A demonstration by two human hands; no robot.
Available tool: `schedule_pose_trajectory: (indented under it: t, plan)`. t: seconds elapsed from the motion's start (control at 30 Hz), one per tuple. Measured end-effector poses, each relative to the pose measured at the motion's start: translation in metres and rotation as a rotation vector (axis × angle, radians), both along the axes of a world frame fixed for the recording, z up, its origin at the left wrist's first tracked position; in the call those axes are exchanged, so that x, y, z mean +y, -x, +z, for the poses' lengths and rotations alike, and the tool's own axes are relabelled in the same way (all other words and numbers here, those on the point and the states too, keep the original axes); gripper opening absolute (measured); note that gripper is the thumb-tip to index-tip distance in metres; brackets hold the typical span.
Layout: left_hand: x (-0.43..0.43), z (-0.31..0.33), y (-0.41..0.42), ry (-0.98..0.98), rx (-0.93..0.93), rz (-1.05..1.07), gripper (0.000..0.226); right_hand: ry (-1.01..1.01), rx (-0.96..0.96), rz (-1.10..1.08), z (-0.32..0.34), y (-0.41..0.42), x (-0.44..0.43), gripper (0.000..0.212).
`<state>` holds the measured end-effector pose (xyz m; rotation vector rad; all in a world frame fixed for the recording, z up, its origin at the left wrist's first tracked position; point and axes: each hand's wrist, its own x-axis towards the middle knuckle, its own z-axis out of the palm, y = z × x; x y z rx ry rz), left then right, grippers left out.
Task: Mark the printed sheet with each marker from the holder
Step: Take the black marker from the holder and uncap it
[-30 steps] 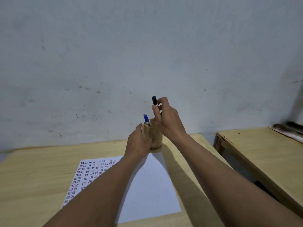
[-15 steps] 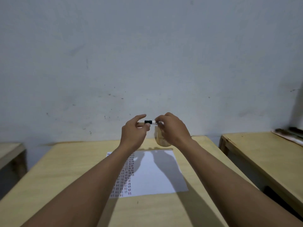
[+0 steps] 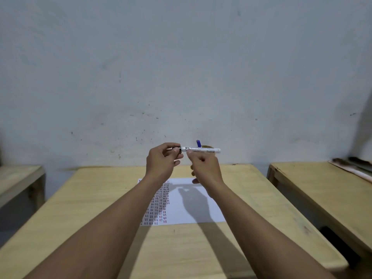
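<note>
A white marker with a black cap lies level in the air above the far end of the table. My right hand grips its barrel. My left hand pinches the black cap at the marker's left end. Behind the marker, the wooden holder is mostly hidden; a blue-capped marker sticks up from it. The printed sheet lies flat on the table below my hands, with columns of red and dark marks down its left part.
The wooden table runs from me to a pale wall. A second wooden table stands at the right with flat items at its far edge. A wooden bench shows at the left.
I lifted the black-capped marker out of the holder with my right hand and turned it level. My left hand left the holder and took hold of the cap. The view shifted.
</note>
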<state>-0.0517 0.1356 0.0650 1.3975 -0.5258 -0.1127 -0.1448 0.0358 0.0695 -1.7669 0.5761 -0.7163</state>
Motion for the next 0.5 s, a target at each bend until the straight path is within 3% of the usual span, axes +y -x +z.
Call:
schedule_pose_trajectory:
  t: [0.07, 0.17, 0.3, 0.5]
  plan:
    - [0.004, -0.003, 0.002, -0.024, -0.008, -0.037, 0.014, -0.479, -0.083, 0.122, 0.003, -0.001, 0.007, 0.03]
    - [0.01, -0.008, 0.0, -0.069, -0.038, -0.059, 0.014, -0.813, -0.259, 0.178, 0.001, -0.01, 0.013, 0.018]
    - [0.018, -0.012, -0.005, -0.12, -0.061, -0.03, 0.013, -0.874, -0.347, 0.178, -0.007, -0.02, 0.021, 0.017]
    - [0.041, -0.023, -0.023, -0.264, -0.113, 0.096, 0.01, -0.795, -0.302, 0.177, -0.024, -0.034, 0.027, 0.017]
